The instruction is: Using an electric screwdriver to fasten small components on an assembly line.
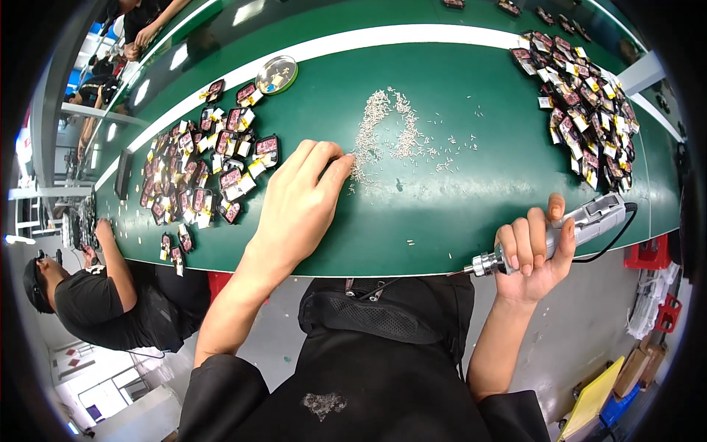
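My left hand (298, 206) reaches over the green conveyor belt (471, 199), fingertips touching the near edge of a scattered pile of small silver screws (387, 132); whether a screw is pinched is hidden. My right hand (532, 254) is wrapped around a grey electric screwdriver (582, 225), held level at the belt's near edge with its metal tip pointing left and a black cable trailing right. A heap of small red-and-black parts with white tabs (210, 173) lies left of my left hand. Another such heap (585, 103) lies at the far right.
A round metal tin (277, 74) sits at the belt's far side. A person in a black shirt (96, 298) works at the left end of the belt. Other people's arms (151, 29) show at upper left. Red bins (648, 254) and a yellow board (593, 401) stand at the right.
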`<state>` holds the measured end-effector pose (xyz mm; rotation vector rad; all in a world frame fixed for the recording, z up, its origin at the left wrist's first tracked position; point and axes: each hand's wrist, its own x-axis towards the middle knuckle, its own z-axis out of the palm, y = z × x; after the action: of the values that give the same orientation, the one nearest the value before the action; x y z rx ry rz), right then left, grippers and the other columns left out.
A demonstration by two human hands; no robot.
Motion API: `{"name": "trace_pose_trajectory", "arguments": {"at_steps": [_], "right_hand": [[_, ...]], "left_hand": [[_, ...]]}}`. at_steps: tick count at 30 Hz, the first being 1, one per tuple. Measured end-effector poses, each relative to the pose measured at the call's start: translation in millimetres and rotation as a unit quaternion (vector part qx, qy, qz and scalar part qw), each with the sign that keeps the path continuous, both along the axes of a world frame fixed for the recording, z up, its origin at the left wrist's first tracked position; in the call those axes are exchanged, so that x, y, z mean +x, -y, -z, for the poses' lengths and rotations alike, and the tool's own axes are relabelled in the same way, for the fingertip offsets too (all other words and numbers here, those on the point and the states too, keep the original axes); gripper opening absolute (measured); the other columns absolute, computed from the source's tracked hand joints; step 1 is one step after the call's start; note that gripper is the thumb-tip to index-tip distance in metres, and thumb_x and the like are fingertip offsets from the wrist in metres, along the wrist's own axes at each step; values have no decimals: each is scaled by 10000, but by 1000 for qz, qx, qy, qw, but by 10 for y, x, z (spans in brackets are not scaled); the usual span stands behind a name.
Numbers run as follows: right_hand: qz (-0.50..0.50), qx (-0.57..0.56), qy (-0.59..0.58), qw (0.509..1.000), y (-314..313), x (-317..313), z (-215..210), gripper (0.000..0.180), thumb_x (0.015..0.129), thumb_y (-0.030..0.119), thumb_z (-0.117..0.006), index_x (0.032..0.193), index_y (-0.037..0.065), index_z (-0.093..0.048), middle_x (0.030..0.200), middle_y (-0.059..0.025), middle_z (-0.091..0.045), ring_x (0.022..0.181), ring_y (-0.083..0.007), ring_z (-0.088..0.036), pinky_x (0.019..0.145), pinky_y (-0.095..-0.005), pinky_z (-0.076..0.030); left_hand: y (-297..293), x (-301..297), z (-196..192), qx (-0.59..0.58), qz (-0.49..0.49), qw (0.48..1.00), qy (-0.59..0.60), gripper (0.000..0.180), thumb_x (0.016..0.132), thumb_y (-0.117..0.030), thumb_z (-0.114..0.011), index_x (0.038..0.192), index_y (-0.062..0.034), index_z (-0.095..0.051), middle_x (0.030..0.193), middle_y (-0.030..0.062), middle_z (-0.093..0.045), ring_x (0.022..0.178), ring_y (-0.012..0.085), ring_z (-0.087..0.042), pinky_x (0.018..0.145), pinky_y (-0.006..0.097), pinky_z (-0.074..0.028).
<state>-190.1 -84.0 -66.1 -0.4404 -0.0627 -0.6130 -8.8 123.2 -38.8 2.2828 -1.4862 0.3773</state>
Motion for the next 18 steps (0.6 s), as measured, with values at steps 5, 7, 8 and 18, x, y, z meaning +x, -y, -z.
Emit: {"name": "trace_pose_trajectory", "arguments": {"at_steps": [5,7,8,18], "right_hand": [[-21,13,7,1000,30,-17,10,209,974,253,-420,1013,54,-470,501,27,-357,379,-79,-338,428,-258,-360],[-29,12,12,999,38,-31,25,205,970,253,-421,1005,56,-466,498,27,-356,378,-81,-341,424,-256,-357],[-24,15,13,1000,40,-25,25,205,970,253,-421,1005,56,-466,498,27,-356,378,-81,-341,424,-256,-357],[-21,7,10,1000,38,-39,22,196,969,243,-408,982,59,-474,498,30,-346,378,-80,-332,424,-257,-361]], "left_hand": [[142,129,-31,14,3,1000,1,137,762,31,-639,863,19,-547,827,121,-549,747,284,-560,647,373,-463],[198,156,-41,3,-14,999,-49,87,822,22,-579,842,23,-494,799,138,-524,742,307,-537,666,384,-434],[208,169,-38,6,-9,999,-48,87,822,22,-579,842,23,-494,799,138,-524,742,307,-537,666,384,-434],[47,-61,-53,-103,-69,962,-242,16,826,38,-615,834,36,-628,764,59,-642,623,88,-565,563,213,-445]]}}
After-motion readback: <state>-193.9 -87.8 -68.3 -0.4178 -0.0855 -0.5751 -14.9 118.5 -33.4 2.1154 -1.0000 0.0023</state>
